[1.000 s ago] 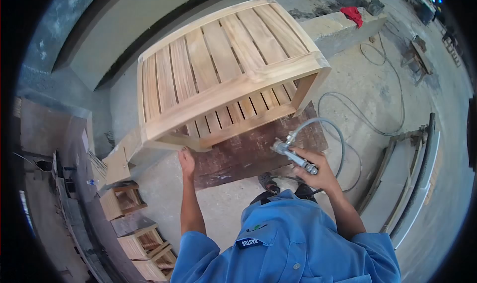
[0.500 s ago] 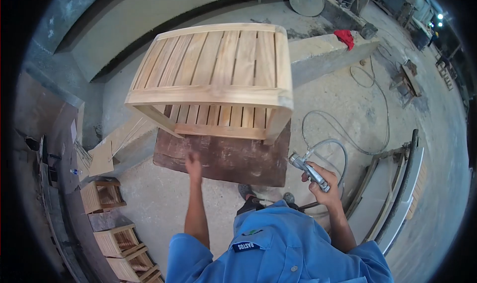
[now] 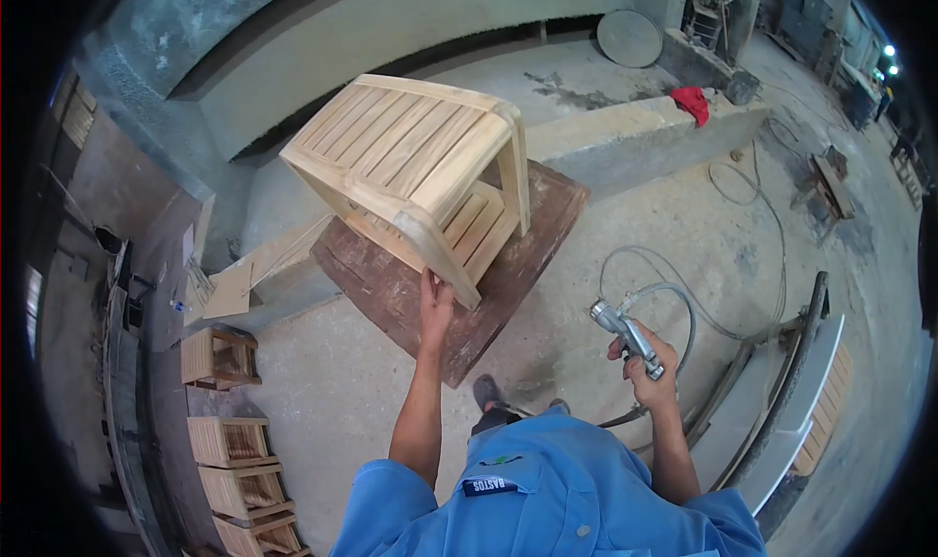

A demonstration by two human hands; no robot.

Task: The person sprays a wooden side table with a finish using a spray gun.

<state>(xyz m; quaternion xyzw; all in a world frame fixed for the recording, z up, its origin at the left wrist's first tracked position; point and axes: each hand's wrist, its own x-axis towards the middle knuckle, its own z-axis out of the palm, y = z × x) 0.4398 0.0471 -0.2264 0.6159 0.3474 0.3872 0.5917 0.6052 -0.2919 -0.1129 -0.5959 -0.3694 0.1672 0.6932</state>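
A slatted wooden stool (image 3: 415, 147) with a lower slatted shelf stands at an angle on a brown, stained board (image 3: 391, 308). My left hand (image 3: 437, 298) is at the stool's near leg, its fingers against the lower end of the wood; whether they grip it is too small to tell. Over to the right, my right hand (image 3: 647, 362) is wrapped round a metal spray gun (image 3: 625, 337), which points up and left, away from the stool. A hose (image 3: 692, 332) runs from the gun.
Several small wooden stools (image 3: 233, 442) line the floor at lower left. A low concrete ledge (image 3: 625, 147) bears a red cloth (image 3: 691, 104). Hose loops lie on the floor at right, near a rack of pale panels (image 3: 796, 440). A round disc (image 3: 629, 39) lies behind.
The stool and the board beneath it have turned, bringing a corner towards me. My left hand has moved from over the board to the stool's leg. My right hand still holds the spray gun.
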